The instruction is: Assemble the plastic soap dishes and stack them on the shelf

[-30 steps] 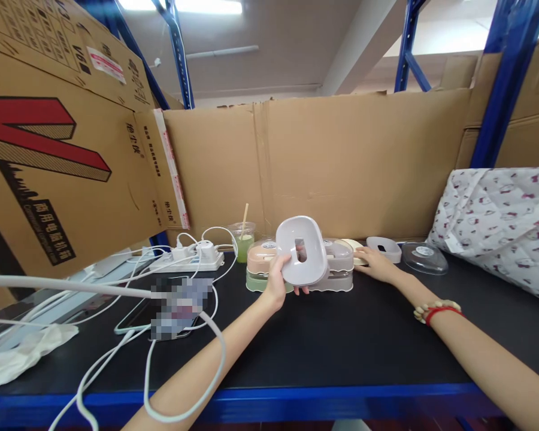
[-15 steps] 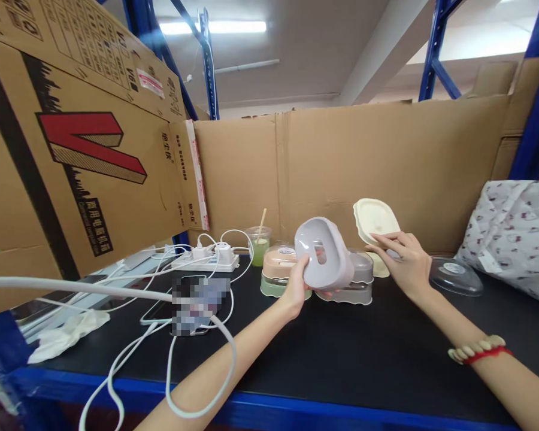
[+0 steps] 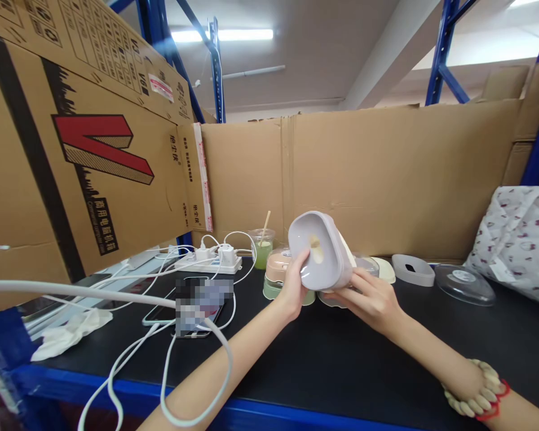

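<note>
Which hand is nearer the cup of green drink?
Left. The left hand is in front of the cup and a little to its right; the right hand is farther right, at the grey container's right edge.

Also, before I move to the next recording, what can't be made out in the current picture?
All in the head view:
- Most of the cream piece, and whether it touches the grey dish: hidden behind that dish.
- Left hand: fingers other than the thumb, behind the dish.
- Grey containers: partly covered by the dish and right hand.
- Lettering on the clear lid's label: too small.
- Patterned bag: cut off by the right edge.
</note>
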### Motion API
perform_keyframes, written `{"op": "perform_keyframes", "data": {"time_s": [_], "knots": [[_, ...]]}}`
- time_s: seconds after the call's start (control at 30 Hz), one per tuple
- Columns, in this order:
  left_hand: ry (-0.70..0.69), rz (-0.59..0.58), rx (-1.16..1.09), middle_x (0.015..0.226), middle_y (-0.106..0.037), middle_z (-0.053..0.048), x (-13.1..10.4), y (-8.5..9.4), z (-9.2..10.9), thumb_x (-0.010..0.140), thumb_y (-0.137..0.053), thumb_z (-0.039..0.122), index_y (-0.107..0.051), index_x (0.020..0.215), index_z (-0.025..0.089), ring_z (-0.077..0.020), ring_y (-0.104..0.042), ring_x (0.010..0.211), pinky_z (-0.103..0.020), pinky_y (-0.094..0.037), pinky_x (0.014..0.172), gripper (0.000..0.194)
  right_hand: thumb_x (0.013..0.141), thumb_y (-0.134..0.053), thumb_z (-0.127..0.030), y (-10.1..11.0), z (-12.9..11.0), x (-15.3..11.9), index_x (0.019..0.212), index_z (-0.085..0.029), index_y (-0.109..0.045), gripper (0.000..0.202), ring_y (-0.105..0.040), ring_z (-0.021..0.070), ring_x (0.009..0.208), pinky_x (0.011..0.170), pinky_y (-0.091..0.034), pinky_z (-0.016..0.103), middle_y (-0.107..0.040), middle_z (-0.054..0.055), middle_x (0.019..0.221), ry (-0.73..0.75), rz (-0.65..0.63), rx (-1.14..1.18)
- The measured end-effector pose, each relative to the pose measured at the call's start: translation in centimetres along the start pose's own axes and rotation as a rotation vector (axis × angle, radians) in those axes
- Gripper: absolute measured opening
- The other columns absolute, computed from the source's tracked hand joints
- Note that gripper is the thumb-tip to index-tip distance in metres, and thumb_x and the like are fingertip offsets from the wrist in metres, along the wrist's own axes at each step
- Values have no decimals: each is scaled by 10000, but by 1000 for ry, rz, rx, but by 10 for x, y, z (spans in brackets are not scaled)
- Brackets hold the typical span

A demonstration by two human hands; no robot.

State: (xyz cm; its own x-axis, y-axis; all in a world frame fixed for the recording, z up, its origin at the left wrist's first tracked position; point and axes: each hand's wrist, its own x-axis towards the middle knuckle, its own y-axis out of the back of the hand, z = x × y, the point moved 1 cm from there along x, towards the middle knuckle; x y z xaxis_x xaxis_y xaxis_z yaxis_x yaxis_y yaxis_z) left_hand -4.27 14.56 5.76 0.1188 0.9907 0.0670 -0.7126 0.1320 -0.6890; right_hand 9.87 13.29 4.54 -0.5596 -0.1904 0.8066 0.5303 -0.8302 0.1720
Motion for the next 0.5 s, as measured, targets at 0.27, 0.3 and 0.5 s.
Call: {"op": "perform_keyframes", "data": {"time_s": [0.27,0.3,0.5], "knots": [[-43,93,-37,795,-700,-40,6,3,10,787,-577,207,-664,809,147,-155,-641,696,-244,-478,630,109,807,-529,-317,1,5,0,953,-176,-625,224,-580,99,880,630,-516,191,-598,75,991,-640,111,226],[-62,105,-11,815,-702,-41,7,4,8,772,-596,216,-665,828,152,-162,-646,723,-251,-482,645,110,810,-516,-373,0,6,-1,998,-169,-605,292,-590,90,818,561,-499,167,-601,79,976,-794,98,319],[-148,62,217,902,-695,-47,6,10,-4,648,-723,313,-668,905,169,-204,-627,894,-270,-474,750,299,726,-460,-648,-4,6,-3,1299,-130,-425,773,-518,34,538,329,-344,116,-595,130,1025,-1306,-74,762]]}}
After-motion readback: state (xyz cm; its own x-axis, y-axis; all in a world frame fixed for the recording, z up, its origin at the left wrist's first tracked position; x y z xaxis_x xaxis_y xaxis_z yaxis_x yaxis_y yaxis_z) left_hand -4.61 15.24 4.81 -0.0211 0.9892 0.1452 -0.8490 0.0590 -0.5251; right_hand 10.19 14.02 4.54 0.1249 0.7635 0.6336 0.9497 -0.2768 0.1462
